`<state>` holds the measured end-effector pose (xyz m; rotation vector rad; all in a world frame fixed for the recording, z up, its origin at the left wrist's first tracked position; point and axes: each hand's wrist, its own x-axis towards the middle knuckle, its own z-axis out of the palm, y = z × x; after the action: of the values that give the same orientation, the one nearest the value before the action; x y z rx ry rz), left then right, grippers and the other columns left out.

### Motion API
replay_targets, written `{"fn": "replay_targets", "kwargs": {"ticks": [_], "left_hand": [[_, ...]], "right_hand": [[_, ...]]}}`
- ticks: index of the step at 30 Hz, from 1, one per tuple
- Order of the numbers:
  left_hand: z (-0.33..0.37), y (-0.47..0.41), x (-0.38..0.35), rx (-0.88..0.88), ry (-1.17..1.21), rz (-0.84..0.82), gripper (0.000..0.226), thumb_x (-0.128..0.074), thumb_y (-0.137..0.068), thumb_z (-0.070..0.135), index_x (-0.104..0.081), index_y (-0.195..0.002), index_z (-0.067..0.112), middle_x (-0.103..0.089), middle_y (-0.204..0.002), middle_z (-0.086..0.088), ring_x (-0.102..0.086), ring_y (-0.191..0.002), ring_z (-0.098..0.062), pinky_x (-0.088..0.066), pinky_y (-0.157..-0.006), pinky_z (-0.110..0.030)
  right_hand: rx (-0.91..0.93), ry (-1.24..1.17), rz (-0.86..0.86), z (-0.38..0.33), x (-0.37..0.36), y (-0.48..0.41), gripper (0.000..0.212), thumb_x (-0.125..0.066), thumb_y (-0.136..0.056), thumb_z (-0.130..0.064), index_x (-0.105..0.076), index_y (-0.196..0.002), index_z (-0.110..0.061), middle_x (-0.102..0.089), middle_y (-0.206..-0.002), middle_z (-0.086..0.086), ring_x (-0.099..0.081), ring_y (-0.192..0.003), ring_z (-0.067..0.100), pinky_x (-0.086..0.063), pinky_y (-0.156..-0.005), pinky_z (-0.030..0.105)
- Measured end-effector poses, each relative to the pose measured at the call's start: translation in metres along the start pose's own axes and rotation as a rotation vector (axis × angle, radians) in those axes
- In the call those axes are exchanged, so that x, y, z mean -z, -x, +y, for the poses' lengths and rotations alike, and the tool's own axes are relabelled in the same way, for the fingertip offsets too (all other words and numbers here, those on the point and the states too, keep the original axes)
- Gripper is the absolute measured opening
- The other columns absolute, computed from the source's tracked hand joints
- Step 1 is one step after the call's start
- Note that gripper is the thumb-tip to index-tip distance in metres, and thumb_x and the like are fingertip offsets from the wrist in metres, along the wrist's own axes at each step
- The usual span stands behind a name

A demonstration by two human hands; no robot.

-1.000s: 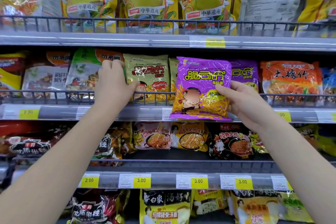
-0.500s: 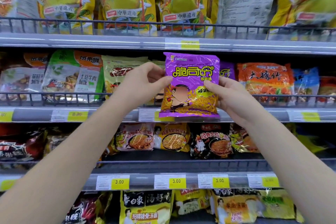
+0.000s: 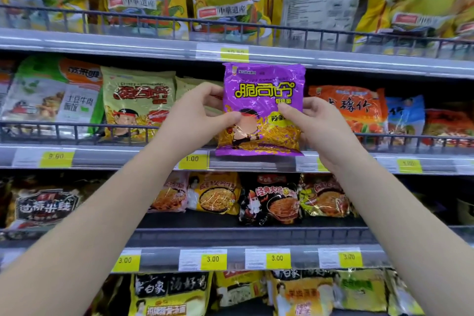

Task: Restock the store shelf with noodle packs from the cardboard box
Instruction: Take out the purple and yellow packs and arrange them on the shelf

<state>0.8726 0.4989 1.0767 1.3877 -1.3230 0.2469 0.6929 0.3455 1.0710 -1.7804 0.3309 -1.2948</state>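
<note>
At the front edge of the middle shelf, I see the risk plainly. The purple noodle pack hangs in front of the wire rail, not behind it. If I push in low, its bottom seam could catch on that rail, crumpling the bag or knocking the green pack beside the gap. The slick film could also slip from a light pinch. The pack stands upright between my hands: my left hand pinches its left edge, my right hand its right, thumbs on the front face.

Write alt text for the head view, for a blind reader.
Left hand and right hand grip a purple noodle pack upright by its side edges, before a store shelf with a green pack and an orange pack.
</note>
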Motion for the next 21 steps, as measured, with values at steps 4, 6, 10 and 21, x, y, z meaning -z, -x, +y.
{"fn": "replay_targets", "kwargs": {"ticks": [4, 6, 10, 21], "left_hand": [[0.000, -0.006, -0.009, 0.031, 0.004, -0.009, 0.032, -0.085, -0.074, 0.044, -0.063, -0.097, 0.042, -0.075, -0.097, 0.010, -0.074, -0.086, -0.012, -0.061, -0.081, -0.048], [0.002, -0.012, -0.013, 0.049, 0.012, -0.033, 0.028, -0.084, -0.078, 0.042, -0.064, -0.097, 0.040, -0.075, -0.098, 0.009, -0.074, -0.089, -0.014, -0.062, -0.079, -0.046], [0.005, -0.027, -0.018, 0.041, 0.017, -0.061, 0.026, -0.082, -0.082, 0.036, -0.066, -0.102, 0.033, -0.074, -0.099, 0.005, -0.073, -0.092, -0.018, -0.064, -0.073, -0.038], [0.008, -0.058, -0.047, -0.002, -0.066, 0.087, 0.050, -0.083, -0.080, 0.036, -0.063, -0.123, 0.021, -0.071, -0.103, 0.008, -0.071, -0.093, -0.009, -0.062, -0.082, -0.039]], "right_hand": [[0.103, 0.206, 0.107, 0.005, 0.007, -0.003, 0.030, -0.078, -0.084, -0.047, -0.072, -0.099, -0.022, -0.075, -0.091, -0.003, -0.068, -0.081, 0.010, -0.053, -0.071, 0.031], [0.106, 0.275, 0.127, 0.006, 0.010, -0.007, 0.032, -0.078, -0.082, -0.050, -0.073, -0.090, -0.019, -0.075, -0.088, 0.004, -0.064, -0.076, 0.012, -0.052, -0.072, 0.035], [0.098, 0.297, 0.152, 0.003, 0.014, -0.017, 0.037, -0.078, -0.078, -0.053, -0.075, -0.086, -0.017, -0.076, -0.084, 0.004, -0.069, -0.075, 0.019, -0.056, -0.074, 0.043], [0.160, 0.299, 0.158, -0.004, 0.034, -0.049, 0.015, -0.075, -0.084, -0.025, -0.064, -0.091, -0.032, -0.075, -0.095, -0.003, -0.064, -0.063, 0.016, -0.048, -0.063, 0.033]]}}
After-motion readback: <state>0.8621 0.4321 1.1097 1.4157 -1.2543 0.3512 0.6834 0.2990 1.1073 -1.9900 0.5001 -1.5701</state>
